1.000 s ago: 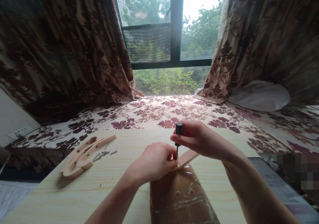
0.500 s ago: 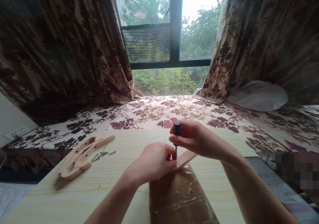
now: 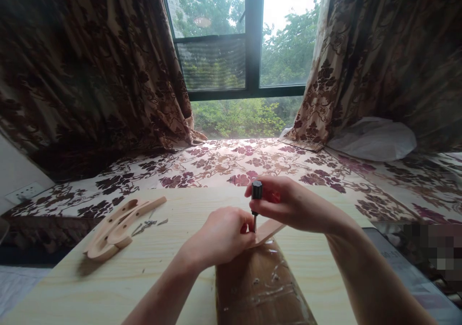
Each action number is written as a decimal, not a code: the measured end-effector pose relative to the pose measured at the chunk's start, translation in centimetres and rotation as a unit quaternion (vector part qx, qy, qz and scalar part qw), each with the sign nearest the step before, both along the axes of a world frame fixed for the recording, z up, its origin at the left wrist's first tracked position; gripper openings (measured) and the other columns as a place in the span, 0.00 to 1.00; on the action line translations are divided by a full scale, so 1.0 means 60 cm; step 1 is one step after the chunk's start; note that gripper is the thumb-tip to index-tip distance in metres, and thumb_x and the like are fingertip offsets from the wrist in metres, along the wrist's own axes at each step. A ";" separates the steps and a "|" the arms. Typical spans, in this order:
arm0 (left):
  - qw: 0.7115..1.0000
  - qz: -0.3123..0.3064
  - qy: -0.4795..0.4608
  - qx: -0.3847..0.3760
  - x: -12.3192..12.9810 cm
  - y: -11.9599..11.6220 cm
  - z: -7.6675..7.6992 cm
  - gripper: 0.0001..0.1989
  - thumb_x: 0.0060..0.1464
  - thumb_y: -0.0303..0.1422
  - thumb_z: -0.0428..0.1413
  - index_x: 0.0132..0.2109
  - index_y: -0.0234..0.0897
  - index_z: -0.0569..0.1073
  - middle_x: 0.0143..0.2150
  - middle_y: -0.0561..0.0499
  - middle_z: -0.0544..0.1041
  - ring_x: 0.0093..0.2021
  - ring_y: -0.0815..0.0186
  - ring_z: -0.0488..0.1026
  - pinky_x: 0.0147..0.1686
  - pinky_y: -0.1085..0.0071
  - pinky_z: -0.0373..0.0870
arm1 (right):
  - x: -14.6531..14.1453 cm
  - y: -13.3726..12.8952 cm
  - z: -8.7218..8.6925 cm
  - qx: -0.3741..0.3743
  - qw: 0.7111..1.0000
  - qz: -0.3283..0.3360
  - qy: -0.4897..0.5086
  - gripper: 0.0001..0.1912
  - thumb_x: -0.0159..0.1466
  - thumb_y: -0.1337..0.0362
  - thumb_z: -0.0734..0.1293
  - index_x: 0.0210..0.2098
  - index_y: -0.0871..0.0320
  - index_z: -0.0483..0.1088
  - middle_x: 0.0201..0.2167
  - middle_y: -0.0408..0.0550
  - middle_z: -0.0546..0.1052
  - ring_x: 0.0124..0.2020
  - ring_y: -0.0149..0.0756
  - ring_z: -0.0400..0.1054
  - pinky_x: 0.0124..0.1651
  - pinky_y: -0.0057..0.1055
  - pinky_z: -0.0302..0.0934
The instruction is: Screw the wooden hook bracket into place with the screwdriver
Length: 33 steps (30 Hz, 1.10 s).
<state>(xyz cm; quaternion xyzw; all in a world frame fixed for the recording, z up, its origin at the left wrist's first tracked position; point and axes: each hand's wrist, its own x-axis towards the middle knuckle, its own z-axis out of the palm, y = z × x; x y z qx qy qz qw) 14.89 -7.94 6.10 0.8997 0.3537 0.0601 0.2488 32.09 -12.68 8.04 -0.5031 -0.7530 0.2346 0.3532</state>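
Observation:
My right hand (image 3: 285, 201) is closed around the dark handle of a screwdriver (image 3: 256, 190), which stands almost upright. Its metal shaft points down at a pale wooden piece (image 3: 269, 230) that lies across the far end of a brown taped box (image 3: 262, 286). Beside the shaft's lower end, my left hand (image 3: 227, 233) is closed, with thumb and finger gripping the wooden piece. My left fingers hide the screwdriver's tip and whatever it touches.
On the pale wooden table (image 3: 173, 286), curved wooden parts with holes (image 3: 115, 236) lie at the left. Several loose screws (image 3: 146, 226) are next to them. A device with a screen (image 3: 397, 262) sits at the right edge. Behind is a flowered cloth surface (image 3: 231, 161) below the window.
The screwdriver's handle has dropped slightly and shifted a little to the right, along with my right hand. My left hand and the wooden piece have stayed in place.

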 end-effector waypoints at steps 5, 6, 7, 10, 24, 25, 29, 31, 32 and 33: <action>1.000 0.007 -0.003 0.003 0.001 -0.002 -0.001 0.08 0.47 0.33 0.53 0.23 0.39 0.73 0.20 0.57 0.68 0.25 0.69 0.65 0.27 0.73 0.55 | -0.004 -0.001 0.004 0.011 1.000 -0.007 -0.002 0.08 0.61 0.65 0.64 0.26 0.58 0.63 0.22 0.37 0.59 0.24 0.26 0.52 0.26 0.26 0.48; 1.000 0.009 -0.005 0.004 0.001 -0.002 -0.001 0.09 0.47 0.34 0.54 0.23 0.39 0.72 0.20 0.57 0.69 0.25 0.69 0.65 0.27 0.73 0.55 | -0.004 0.001 0.002 0.014 1.000 -0.013 -0.005 0.08 0.61 0.64 0.64 0.26 0.58 0.63 0.21 0.36 0.59 0.24 0.26 0.52 0.26 0.26 0.48; 1.000 0.010 -0.006 0.005 0.000 -0.002 -0.002 0.09 0.47 0.34 0.54 0.22 0.39 0.72 0.20 0.57 0.69 0.25 0.69 0.65 0.27 0.73 0.55 | -0.004 0.003 0.000 0.017 1.000 -0.018 -0.008 0.08 0.61 0.64 0.64 0.26 0.58 0.62 0.21 0.36 0.59 0.24 0.26 0.51 0.25 0.26 0.48; 1.000 0.012 -0.010 0.008 -0.001 -0.002 -0.005 0.09 0.47 0.35 0.55 0.22 0.39 0.72 0.20 0.57 0.70 0.25 0.69 0.65 0.27 0.73 0.55 | -0.003 0.008 -0.008 0.026 0.999 -0.029 -0.014 0.09 0.62 0.63 0.64 0.26 0.57 0.62 0.22 0.37 0.60 0.24 0.27 0.52 0.26 0.26 0.48; 0.999 0.030 -0.016 0.007 -0.003 -0.001 -0.013 0.08 0.47 0.35 0.55 0.24 0.40 0.75 0.20 0.56 0.72 0.25 0.69 0.67 0.27 0.73 0.57 | -0.010 0.011 -0.015 0.016 1.000 -0.017 -0.002 0.07 0.62 0.64 0.64 0.28 0.58 0.66 0.22 0.37 0.61 0.25 0.27 0.54 0.26 0.26 0.49; 0.999 0.029 -0.016 0.007 -0.004 -0.001 -0.013 0.08 0.47 0.35 0.55 0.24 0.40 0.75 0.21 0.56 0.73 0.25 0.68 0.67 0.27 0.73 0.57 | -0.010 0.012 -0.016 0.019 1.000 -0.021 -0.005 0.07 0.62 0.63 0.64 0.28 0.58 0.66 0.22 0.38 0.61 0.25 0.27 0.54 0.27 0.26 0.49; 1.000 0.026 -0.015 0.007 -0.004 0.000 -0.015 0.08 0.47 0.34 0.53 0.25 0.40 0.74 0.21 0.56 0.73 0.25 0.68 0.68 0.27 0.73 0.58 | -0.012 0.010 -0.014 0.011 1.000 0.008 -0.011 0.04 0.62 0.65 0.63 0.30 0.58 0.66 0.23 0.38 0.63 0.25 0.27 0.55 0.27 0.26 0.49; 1.000 0.025 -0.012 0.008 -0.003 0.001 -0.014 0.08 0.47 0.34 0.53 0.24 0.39 0.74 0.20 0.56 0.72 0.25 0.68 0.67 0.27 0.73 0.58 | -0.014 0.010 -0.014 0.017 1.000 0.018 -0.014 0.04 0.62 0.67 0.62 0.30 0.58 0.65 0.23 0.38 0.63 0.25 0.27 0.55 0.27 0.26 0.49; 1.000 0.026 -0.009 0.009 -0.003 0.001 -0.013 0.09 0.47 0.34 0.53 0.23 0.39 0.74 0.19 0.56 0.71 0.24 0.68 0.67 0.27 0.73 0.58 | -0.015 0.012 -0.015 0.024 0.999 0.015 -0.015 0.04 0.62 0.67 0.62 0.30 0.58 0.64 0.23 0.38 0.63 0.25 0.27 0.55 0.27 0.26 0.49; 1.000 0.026 -0.007 0.009 -0.002 0.001 -0.012 0.09 0.46 0.34 0.53 0.23 0.39 0.74 0.18 0.56 0.71 0.24 0.68 0.67 0.26 0.72 0.58 | -0.015 0.014 -0.017 0.032 0.999 0.009 -0.017 0.05 0.62 0.67 0.62 0.29 0.58 0.63 0.23 0.38 0.63 0.25 0.27 0.55 0.27 0.26 0.49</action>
